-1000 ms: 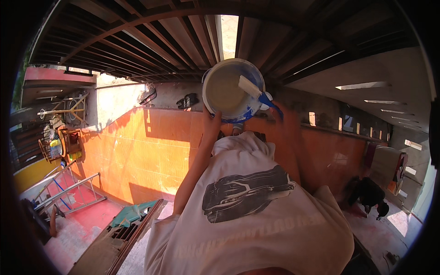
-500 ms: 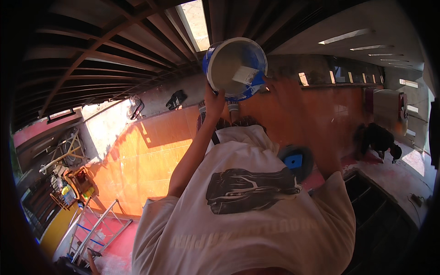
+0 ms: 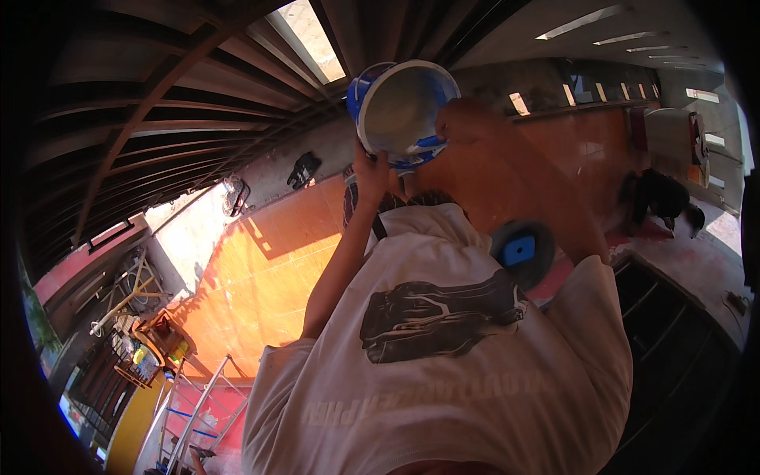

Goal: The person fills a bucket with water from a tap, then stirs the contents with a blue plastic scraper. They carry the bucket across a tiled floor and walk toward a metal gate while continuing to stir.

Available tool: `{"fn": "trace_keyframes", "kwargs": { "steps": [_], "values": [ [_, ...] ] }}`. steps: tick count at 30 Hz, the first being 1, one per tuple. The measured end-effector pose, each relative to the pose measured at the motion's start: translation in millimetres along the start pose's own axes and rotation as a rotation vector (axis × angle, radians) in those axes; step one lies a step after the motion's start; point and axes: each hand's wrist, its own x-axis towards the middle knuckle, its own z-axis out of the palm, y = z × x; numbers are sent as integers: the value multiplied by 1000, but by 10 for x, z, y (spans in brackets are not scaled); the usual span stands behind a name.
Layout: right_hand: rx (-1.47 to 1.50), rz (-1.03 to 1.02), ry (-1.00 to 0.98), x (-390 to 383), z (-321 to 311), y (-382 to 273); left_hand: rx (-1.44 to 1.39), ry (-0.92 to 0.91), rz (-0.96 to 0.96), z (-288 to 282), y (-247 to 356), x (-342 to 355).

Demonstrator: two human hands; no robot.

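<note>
A blue bucket [image 3: 364,99] with a pale rim and greyish-white material inside is held up in front of me, its mouth tipped toward me. My left hand [image 3: 370,168] grips its near left edge, thumb over the rim. At the right side of the rim, my right hand [image 3: 465,120] is closed, apparently around a flat scraper with a blue part [image 3: 430,143] showing just inside the bucket. The fingers hide most of that tool, and its pale blade no longer shows clearly.
A dark round basin [image 3: 540,252] with a blue block stands on the floor to my right. Further right, another person [image 3: 663,198] bends low. A metal ladder [image 3: 194,416] and wooden chair [image 3: 161,336] stand at lower left; dark slats [image 3: 158,103] run along the upper left.
My right hand has moved left and up onto the bucket's rim. The scraper's pale blade, visible inside before, has turned or sunk from sight. My left hand keeps its hold.
</note>
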Motion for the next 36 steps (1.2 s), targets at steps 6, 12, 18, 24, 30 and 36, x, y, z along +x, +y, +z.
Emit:
{"fn": "trace_keyframes", "kwargs": {
  "steps": [6,12,18,24,30,36],
  "values": [
    [408,97,80,-204,117,473,66,67,133,115,55,-16],
    [65,284,276,-91,467,517,103,-1,177,386,22,-58],
    [-32,306,124,-138,272,896,32,11,-75,655,-161,-151],
    [10,393,48,-599,153,1195,50,-15,15,989,-266,-165],
    [15,394,125,-1021,453,1520,50,-36,1,1181,-359,-95],
    [349,378,333,-1386,612,1474,166,5,-103,1210,-290,-71]
  ]
}}
